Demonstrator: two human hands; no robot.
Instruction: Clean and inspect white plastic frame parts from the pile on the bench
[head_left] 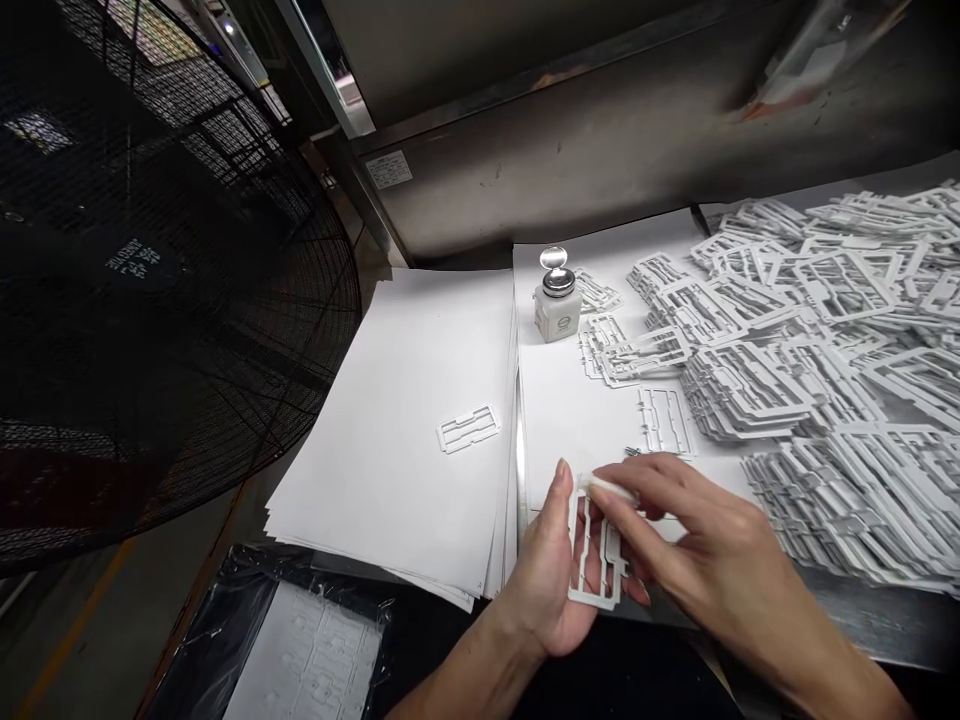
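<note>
My left hand (544, 580) cradles a white plastic frame (596, 603) with long slots, its thumb along the left edge and its fingers behind. The fingers of my right hand (675, 520) pinch a small white pad (613, 488) against the frame's upper end; whether it is cloth or foam I cannot tell. A similar frame (469, 429) lies alone on the paper to the left. Just beyond my right hand lie another thin frame (665, 420) and a small dark metallic piece (634, 452).
A white pump bottle (558, 312) with its metal lid raised stands at the back. Large heaps of white frames (840, 280) cover the right side. Stacked paper sheets (420, 350) lie on the left. A big fan (150, 280) and a black-lined bin (247, 570) flank the table.
</note>
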